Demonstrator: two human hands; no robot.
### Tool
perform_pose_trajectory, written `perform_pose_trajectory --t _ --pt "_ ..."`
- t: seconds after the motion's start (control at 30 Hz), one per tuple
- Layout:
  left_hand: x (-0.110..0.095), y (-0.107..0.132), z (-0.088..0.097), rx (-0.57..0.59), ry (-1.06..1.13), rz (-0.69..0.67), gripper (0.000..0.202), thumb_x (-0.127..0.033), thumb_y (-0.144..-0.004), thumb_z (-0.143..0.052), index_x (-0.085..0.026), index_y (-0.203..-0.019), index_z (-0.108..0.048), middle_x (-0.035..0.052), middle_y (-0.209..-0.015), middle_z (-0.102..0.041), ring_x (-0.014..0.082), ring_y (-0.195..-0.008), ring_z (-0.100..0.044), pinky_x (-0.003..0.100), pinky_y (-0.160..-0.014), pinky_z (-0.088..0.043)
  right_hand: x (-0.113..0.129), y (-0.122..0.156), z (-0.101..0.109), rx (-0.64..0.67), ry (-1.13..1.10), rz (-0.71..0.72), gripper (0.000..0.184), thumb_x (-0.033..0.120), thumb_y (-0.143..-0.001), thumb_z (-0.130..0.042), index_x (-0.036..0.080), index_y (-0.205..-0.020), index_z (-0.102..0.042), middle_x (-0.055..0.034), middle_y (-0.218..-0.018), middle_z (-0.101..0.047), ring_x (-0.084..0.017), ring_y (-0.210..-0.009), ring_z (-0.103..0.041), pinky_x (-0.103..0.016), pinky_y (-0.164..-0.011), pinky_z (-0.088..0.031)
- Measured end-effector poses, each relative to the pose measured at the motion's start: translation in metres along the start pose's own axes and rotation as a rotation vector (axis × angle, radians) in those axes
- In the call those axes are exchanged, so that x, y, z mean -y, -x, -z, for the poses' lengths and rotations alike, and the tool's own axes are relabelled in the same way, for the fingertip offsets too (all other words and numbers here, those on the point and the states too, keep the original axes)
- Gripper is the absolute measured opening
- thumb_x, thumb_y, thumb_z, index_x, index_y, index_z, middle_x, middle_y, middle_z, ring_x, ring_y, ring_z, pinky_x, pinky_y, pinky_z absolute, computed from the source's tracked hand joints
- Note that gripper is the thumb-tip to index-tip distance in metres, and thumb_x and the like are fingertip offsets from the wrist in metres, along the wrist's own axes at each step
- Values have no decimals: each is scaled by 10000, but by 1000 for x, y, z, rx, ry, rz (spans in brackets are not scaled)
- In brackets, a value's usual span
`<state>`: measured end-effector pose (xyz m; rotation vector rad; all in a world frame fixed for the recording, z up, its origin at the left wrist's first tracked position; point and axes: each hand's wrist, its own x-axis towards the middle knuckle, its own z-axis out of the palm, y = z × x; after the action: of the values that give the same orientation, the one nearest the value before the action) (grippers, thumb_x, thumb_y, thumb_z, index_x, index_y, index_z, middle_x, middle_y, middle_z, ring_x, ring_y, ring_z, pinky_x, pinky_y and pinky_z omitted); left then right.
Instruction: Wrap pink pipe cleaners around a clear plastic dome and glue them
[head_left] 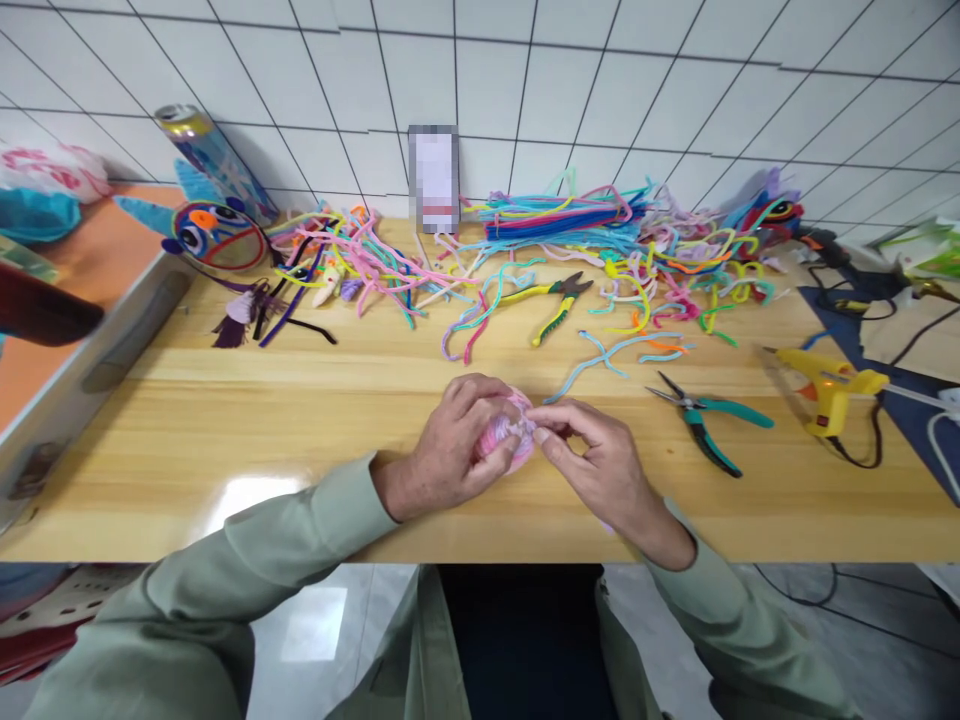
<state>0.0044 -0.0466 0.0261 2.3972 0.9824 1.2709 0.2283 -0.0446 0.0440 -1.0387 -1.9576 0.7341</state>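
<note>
Wood counter (300,390) vs. white tiled wall (480,60), pipe cleaners (562,220) heaped along the back. Pink-lilac fuzzy piece (491,435) sits front-center btwn both hands, roundish, no clear long axis. L hand (454,440) is nearer, fingers gripping it from its L, curled over the far side, thumb on the near side. R hand (600,460): thumb + index tips touch its R edge, nearly together; can't tell if pinching a strand. Teal-handled pliers (701,415) lie R of R hand, apart.

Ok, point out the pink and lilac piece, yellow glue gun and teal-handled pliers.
Pink and lilac piece (500,431): head view, on its visible middle.
Yellow glue gun (831,388): head view, on its body.
Teal-handled pliers (689,404): head view, at the pivot.
</note>
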Motion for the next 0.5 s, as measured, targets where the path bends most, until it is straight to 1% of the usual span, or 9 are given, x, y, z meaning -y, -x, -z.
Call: perform_pose_trajectory --t 0.1,0.3,0.4,0.5 --pt "-1 0 0 -8 -25 22 286 -216 -998 -608 -238 -1278 -550 126 -1252 -687 286 -1190 -655 482 -1028 -531 3 3 -1 5 -25 -18 189 142 -967 -669 227 -1107 -763 -8 -875 -767 -136 -711 -694 -251 -655 -566" --pt "-6 4 -2 -49 -35 31 276 -214 -987 -629 -223 -1253 -556 122 -1251 -671 270 -1191 -642 463 -1045 -536 8 8 -5 -45 35 31 188 121 -970 -662 231 -1094 -750 16 -809 -719 -126 -704 -682 -241 -673 -580" --pt "-8 8 -3 -70 -30 52 274 -216 -994 -650 -225 -1253 -561 121 -1274 -660 266 -1216 -632 469 -1066 -538 8 12 -10 -84 109 128 183 125 -992 -663 235 -1121 -732 16 -786 -706 -137 -702 -690 -258 -680 -589" --pt "-10 13 -3 -80 -35 68 280 -251 -1011 -662 -235 -1271 -560 121 -1286 -654 277 -1242 -630 491 -1077 -543 8 16 -13 -88 201 254 242 109 -1005 -646 231 -1204 -708 -29 -876 -754 -172 -784 -732 -302 -724 -618"
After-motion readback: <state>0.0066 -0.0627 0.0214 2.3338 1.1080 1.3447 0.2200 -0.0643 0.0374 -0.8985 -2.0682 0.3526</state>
